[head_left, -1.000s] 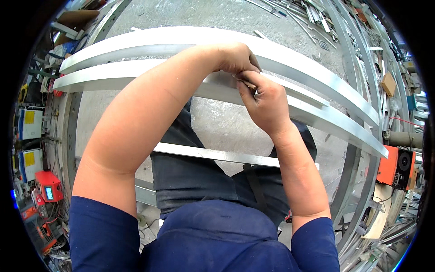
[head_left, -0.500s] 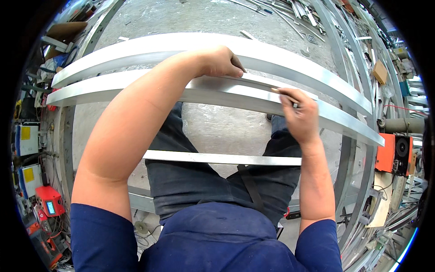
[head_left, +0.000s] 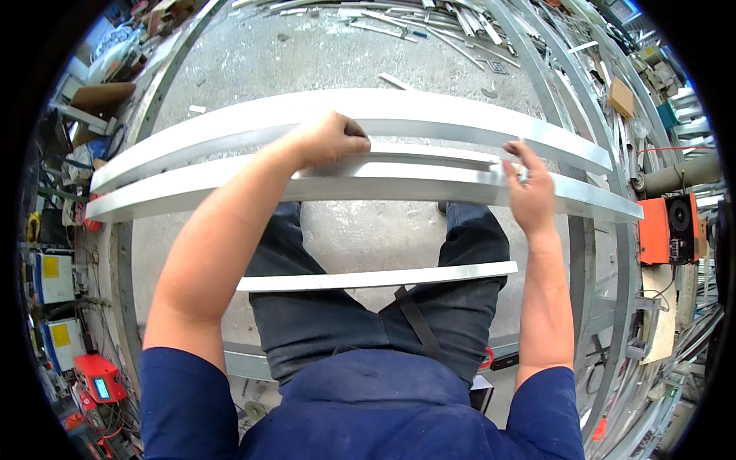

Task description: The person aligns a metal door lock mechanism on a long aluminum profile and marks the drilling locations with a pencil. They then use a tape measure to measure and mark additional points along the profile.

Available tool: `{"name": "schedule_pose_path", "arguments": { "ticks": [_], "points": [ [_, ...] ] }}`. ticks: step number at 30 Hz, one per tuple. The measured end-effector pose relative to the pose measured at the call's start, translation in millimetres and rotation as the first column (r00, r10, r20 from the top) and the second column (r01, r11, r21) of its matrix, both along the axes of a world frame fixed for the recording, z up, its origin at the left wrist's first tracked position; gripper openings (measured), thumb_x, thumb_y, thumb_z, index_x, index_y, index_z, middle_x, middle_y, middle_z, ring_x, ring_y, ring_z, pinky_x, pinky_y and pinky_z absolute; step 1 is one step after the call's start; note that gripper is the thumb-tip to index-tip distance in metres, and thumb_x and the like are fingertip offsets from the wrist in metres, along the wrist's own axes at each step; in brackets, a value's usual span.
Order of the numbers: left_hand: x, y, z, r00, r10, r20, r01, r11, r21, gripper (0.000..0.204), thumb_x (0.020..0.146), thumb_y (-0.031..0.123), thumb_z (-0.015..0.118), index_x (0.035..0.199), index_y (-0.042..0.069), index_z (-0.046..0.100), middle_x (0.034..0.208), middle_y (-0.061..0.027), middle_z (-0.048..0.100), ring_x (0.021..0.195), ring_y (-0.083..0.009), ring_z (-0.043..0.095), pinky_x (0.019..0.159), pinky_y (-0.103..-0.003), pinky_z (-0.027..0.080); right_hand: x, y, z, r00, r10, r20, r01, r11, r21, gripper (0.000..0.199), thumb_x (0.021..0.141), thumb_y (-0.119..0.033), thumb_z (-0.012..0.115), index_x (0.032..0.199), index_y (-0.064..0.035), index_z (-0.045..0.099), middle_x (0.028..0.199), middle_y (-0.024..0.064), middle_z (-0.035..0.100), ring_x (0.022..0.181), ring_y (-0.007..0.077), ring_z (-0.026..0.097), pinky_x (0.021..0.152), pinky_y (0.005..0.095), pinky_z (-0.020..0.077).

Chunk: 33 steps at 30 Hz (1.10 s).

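Observation:
Two long silvery metal bars lie side by side across the view, a far bar (head_left: 345,103) and a near bar (head_left: 429,175). A thin metal strip (head_left: 437,158) runs along the near bar's top. My left hand (head_left: 330,142) has its fingers curled down around the strip's left part; its fingertips are partly hidden. Around the strip's right end, my right hand (head_left: 531,188) hovers with thumb and forefinger apart, slightly blurred. Whether any small object sits among its fingers is hard to make out. A shorter flat metal bar (head_left: 376,277) rests across my thighs.
Upright-looking steel frame rails (head_left: 123,284) flank me on both sides. An orange and black machine (head_left: 667,230) stands at the right, and a red device with a small screen (head_left: 100,378) at the lower left. Metal offcuts (head_left: 452,27) litter the far floor.
The view has tilted, so the bars sit lower in it. My right hand has shifted right toward the strip's end and its fingers have spread; my left hand has slid left.

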State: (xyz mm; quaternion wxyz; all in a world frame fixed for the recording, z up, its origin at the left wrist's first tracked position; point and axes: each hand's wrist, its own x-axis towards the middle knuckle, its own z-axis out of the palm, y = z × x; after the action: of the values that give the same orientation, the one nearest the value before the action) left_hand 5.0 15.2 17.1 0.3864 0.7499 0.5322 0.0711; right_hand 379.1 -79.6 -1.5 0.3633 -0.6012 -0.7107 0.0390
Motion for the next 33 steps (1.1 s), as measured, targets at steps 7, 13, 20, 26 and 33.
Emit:
{"name": "schedule_pose_path", "arguments": {
  "ticks": [7, 13, 20, 26, 33],
  "points": [
    [-37.8, -52.6, 2.4, 0.973, 0.119, -0.197, -0.003, 0.863, 0.506, 0.047, 0.092, 0.039, 0.079, 0.121, 0.003, 0.071, 0.118, -0.0197, 0.075, 0.116, -0.0389, 0.068, 0.106, -0.045, 0.050, -9.4, 18.7, -2.9, 0.987, 0.146, 0.073, -0.129, 0.971, -0.203, 0.032, 0.093, -0.019, 0.078, 0.119, -0.0021, 0.072, 0.118, 0.0181, 0.075, 0.114, 0.0387, 0.068, 0.098, 0.0445, 0.0540],
    [-93.7, -79.3, -32.6, 0.991, 0.050, -0.125, 0.055, 0.694, 0.717, 0.032, 0.093, 0.022, 0.077, 0.114, 0.003, 0.064, 0.130, -0.0140, 0.070, 0.125, -0.0388, 0.063, 0.114, -0.048, 0.045, -3.6, 2.5, -16.3, 0.969, 0.235, 0.072, -0.232, 0.972, -0.044, 0.026, 0.090, -0.013, 0.078, 0.112, -0.0013, 0.072, 0.120, 0.0149, 0.075, 0.116, 0.0367, 0.067, 0.099, 0.0441, 0.0544],
    [-102.0, -78.0, -50.0, 0.999, -0.028, -0.033, 0.043, 0.618, 0.785, 0.028, 0.089, 0.015, 0.079, 0.108, 0.003, 0.061, 0.136, -0.0140, 0.069, 0.129, -0.0398, 0.063, 0.114, -0.050, 0.049, 1.9, -2.6, -24.8, 0.966, 0.251, 0.065, -0.251, 0.968, -0.005, 0.029, 0.086, -0.012, 0.082, 0.111, -0.0029, 0.072, 0.131, 0.0129, 0.073, 0.128, 0.0379, 0.063, 0.111, 0.0458, 0.0506],
    [-99.9, -75.7, -56.2, 0.997, -0.034, -0.074, 0.080, 0.549, 0.832, 0.030, 0.088, 0.019, 0.080, 0.108, 0.004, 0.061, 0.136, -0.0126, 0.069, 0.129, -0.0373, 0.064, 0.115, -0.049, 0.049, 4.0, -1.6, -30.1, 0.966, 0.258, 0.026, -0.257, 0.965, -0.049, 0.030, 0.084, -0.012, 0.084, 0.110, -0.0030, 0.072, 0.132, 0.0122, 0.073, 0.129, 0.0376, 0.063, 0.114, 0.0468, 0.0484],
    [-102.7, -73.1, -58.2, 0.993, -0.013, -0.118, 0.107, 0.519, 0.848, 0.033, 0.088, 0.022, 0.080, 0.111, 0.006, 0.062, 0.137, -0.0103, 0.069, 0.130, -0.0350, 0.064, 0.113, -0.048, 0.051, 2.6, 2.7, -24.9, 0.957, 0.280, 0.077, -0.277, 0.960, -0.043, 0.030, 0.084, -0.012, 0.083, 0.111, -0.0032, 0.072, 0.133, 0.0118, 0.073, 0.130, 0.0373, 0.063, 0.115, 0.0489, 0.0475]
  ]
}}
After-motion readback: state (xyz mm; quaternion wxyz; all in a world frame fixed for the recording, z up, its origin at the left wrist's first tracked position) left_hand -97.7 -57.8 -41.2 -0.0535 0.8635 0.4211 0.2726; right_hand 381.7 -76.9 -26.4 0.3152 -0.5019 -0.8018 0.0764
